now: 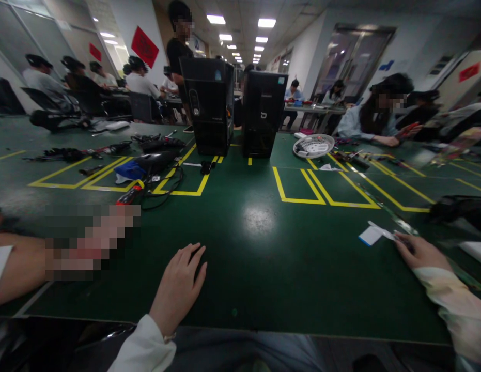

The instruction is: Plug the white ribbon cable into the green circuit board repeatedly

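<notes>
Status, judged: handling at early stage; white strip (371, 236) at right hand (420, 253), left hand (178, 289) not yet engaged. Strip location: right near side of green table (255, 279). Right fingers: curled at strip's end; clamping cannot be told. Left fingers: slightly apart, holding nothing. Count: strip, one; black towers (264, 116), two, far; white basket (300, 151), one, far right.

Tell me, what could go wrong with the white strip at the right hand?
The white strip might slip or bend: the right hand seems to pinch it only at one end. The left hand lies well away, so it might be slow to help.
</notes>
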`<state>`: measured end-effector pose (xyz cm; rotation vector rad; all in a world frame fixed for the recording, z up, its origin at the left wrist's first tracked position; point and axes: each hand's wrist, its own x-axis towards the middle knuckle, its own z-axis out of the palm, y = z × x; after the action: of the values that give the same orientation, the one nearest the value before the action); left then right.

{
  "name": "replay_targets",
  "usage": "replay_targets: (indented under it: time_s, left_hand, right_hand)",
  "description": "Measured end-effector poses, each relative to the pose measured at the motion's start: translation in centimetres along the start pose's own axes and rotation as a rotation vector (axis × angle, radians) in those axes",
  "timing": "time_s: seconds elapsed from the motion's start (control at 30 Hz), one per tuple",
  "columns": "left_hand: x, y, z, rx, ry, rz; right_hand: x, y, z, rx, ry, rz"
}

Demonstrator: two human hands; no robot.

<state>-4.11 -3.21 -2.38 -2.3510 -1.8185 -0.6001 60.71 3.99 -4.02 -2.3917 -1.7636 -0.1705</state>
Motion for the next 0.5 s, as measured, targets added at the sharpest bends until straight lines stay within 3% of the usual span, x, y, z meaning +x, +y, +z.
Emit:
replay_targets:
  time_s: [0.13, 0.23, 0.5]
  left_hand:
    - [0.0, 0.2, -0.2, -0.001, -0.012, -0.008]
    - [0.1, 0.3, -0.3, 0.007, -0.025, -0.014]
    - [0.1, 0.3, -0.3, 0.004, -0.021, -0.016]
  right_hand:
    - [-0.7, -1.8, 0.0, 0.14, 0.024, -0.26]
    - [-1.8, -5.0, 0.0, 0.228, 0.077, -0.474]
    - [-6.8, -19.2, -0.9, 0.385, 0.079, -0.944]
